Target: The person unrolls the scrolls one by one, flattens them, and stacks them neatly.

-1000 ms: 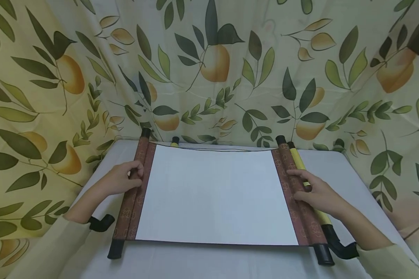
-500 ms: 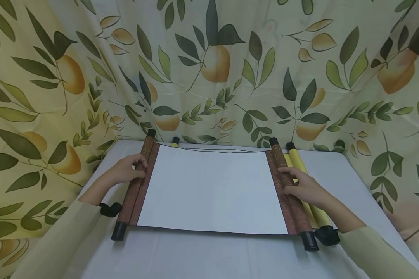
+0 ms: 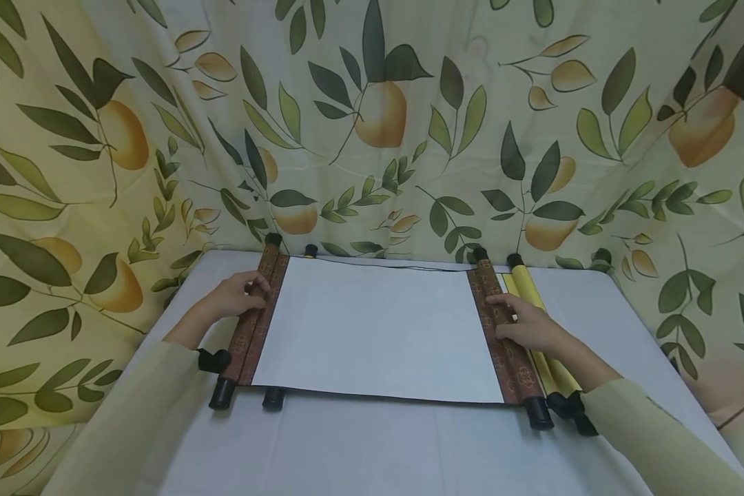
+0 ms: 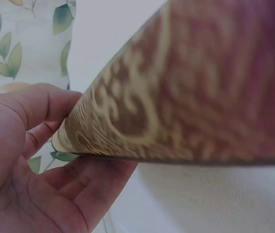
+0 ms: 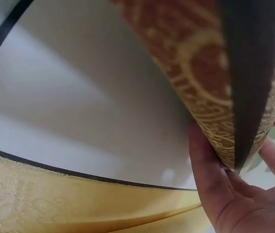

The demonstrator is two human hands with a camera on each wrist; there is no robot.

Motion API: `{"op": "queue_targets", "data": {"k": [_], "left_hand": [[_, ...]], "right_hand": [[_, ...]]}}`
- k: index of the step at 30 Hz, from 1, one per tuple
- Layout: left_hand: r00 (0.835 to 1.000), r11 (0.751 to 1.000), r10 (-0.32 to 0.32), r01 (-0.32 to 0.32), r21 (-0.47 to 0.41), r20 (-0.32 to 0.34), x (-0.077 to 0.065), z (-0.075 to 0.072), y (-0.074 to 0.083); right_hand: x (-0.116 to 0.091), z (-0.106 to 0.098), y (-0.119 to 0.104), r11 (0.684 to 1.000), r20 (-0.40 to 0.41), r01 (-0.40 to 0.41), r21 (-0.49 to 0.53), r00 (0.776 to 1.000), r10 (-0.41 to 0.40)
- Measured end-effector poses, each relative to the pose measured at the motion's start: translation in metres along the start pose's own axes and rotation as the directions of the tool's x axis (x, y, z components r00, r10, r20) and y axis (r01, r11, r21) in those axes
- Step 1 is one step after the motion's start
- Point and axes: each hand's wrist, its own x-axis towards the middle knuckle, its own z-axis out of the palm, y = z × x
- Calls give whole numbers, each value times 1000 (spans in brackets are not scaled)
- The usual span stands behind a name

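A scroll (image 3: 378, 331) with blank white paper and red-brown patterned rollers is spread open between both hands. My left hand (image 3: 238, 295) grips its left roller, thumb and fingers on opposite sides. On the right roller, my right hand (image 3: 527, 322) holds on the same way. Close up in the left wrist view, the brocade roller (image 4: 128, 116) sits between thumb and fingers. Beneath it lies a yellow scroll (image 3: 530, 284), mostly covered, its yellow border (image 5: 79, 194) and white sheet showing in the right wrist view.
Black knobs (image 3: 274, 399) of the lower scroll stick out at front left and at back. A white-covered table (image 3: 372, 455) bears everything. Behind it hangs a curtain (image 3: 446, 172) printed with fruit and leaves. Black straps (image 3: 213, 359) circle both wrists.
Both hands have carried the red-brown scroll away from the front edge and brought its rollers slightly closer together. More of the yellow scroll shows at right, and its front-left knob has come into view.
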Motion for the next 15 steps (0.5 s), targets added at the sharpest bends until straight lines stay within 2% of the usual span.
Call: {"op": "queue_targets", "data": {"k": [8,15], "left_hand": [[1000,999,-28,27,36,9,6,10,-9],[1000,980,-11,13,196,-11,1,22,-8]], "right_hand": [[2,4,4,999,-11,-33,-23,999,33],[6,6,5,997,-23,-55,-49,998,54]]}}
